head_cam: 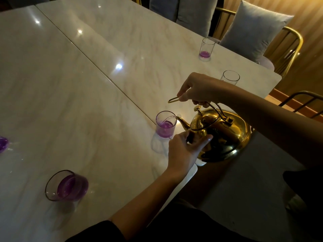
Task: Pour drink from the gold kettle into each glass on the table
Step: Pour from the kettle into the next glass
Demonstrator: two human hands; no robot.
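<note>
The gold kettle [223, 135] is tilted to the left over the table's near right edge. From its spout a thin stream of purple drink runs into a clear glass [165, 124] that is partly filled. My right hand [199, 89] grips the kettle's wire handle from above. My left hand [185, 149] presses against the kettle's lower front, fingers spread on its body. A glass [67, 185] with purple drink stands at the near left. Another glass [206, 48] with a little purple drink stands at the far right. A glass with no drink in it [230, 78] shows just behind my right wrist.
The white marble table [87, 84] has a seam running diagonally across it. A purple-filled glass [3, 143] is cut off at the left edge. Gold-framed chairs [290, 48] with grey cushions [251, 30] line the far and right sides.
</note>
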